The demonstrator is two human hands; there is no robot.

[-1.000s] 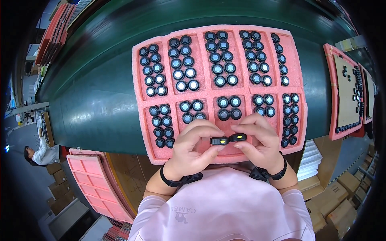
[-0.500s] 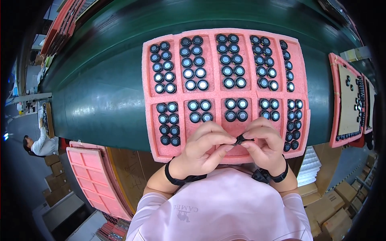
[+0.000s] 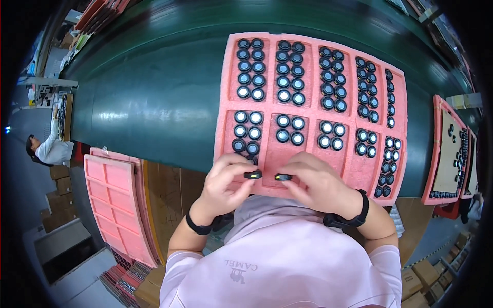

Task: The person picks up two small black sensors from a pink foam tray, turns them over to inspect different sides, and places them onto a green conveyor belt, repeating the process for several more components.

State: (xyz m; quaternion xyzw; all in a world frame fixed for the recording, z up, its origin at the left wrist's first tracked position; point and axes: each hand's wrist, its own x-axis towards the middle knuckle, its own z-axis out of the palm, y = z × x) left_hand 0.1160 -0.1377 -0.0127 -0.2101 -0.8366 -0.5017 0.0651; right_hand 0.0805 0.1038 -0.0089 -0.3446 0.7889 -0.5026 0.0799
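Two small black round parts sit at the near edge of the pink foam tray (image 3: 226, 110): the left hand (image 3: 226, 184) pinches one (image 3: 252, 175), the right hand (image 3: 317, 184) pinches the other (image 3: 283, 177). The tray has ten pockets in two rows, mostly filled. It lies on a green belt (image 3: 149, 102). Left of it leans an empty pink tray (image 3: 114, 205); right lie two more trays (image 3: 452, 149).

- The left hand (image 3: 223, 182) and right hand (image 3: 316, 184) have drawn apart; a moment ago their fingertips met over one spot.
- Each now pinches its own small black part (image 3: 252, 175), (image 3: 283, 177), held separately.
- The pink foam tray (image 3: 308, 154) sits further right in view.
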